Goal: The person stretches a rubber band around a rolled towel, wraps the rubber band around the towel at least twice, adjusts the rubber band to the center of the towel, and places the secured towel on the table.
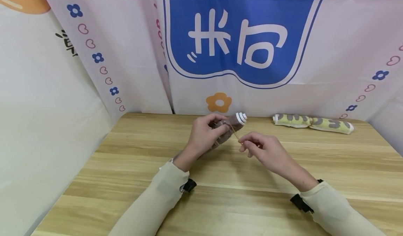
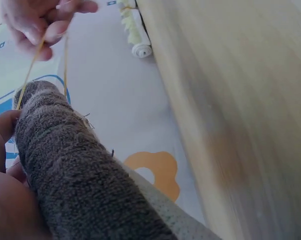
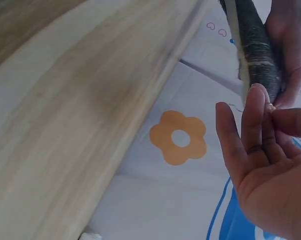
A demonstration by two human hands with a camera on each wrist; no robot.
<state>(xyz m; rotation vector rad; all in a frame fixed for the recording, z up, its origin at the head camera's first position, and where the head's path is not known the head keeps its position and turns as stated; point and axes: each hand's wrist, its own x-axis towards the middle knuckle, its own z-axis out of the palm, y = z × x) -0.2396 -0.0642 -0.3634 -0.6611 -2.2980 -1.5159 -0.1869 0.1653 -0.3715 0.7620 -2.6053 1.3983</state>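
A brown towel point(image 1: 238, 121), rolled up with white layers showing at its end, is gripped by my left hand point(image 1: 204, 133) above the table. Its ribbed, fuzzy surface fills much of the left wrist view as a grey-brown roll point(image 2: 80, 165). My right hand point(image 1: 262, 150) pinches a thin yellow rubber band point(image 1: 234, 132) between thumb and fingers. Stretched taut, the band runs from those fingertips to the roll near my left thumb. In the left wrist view two strands of it span the gap. The right wrist view shows the pinching right hand point(image 3: 270, 155) close to the roll.
A second rolled towel point(image 1: 330, 124), yellow-green with grey patterns and cinched at its middle, lies at the table's back right. The wooden table point(image 1: 220, 201) ends against a printed cloth backdrop point(image 1: 138, 71). Black wrist cameras point(image 1: 189, 185) sit on both sleeves.
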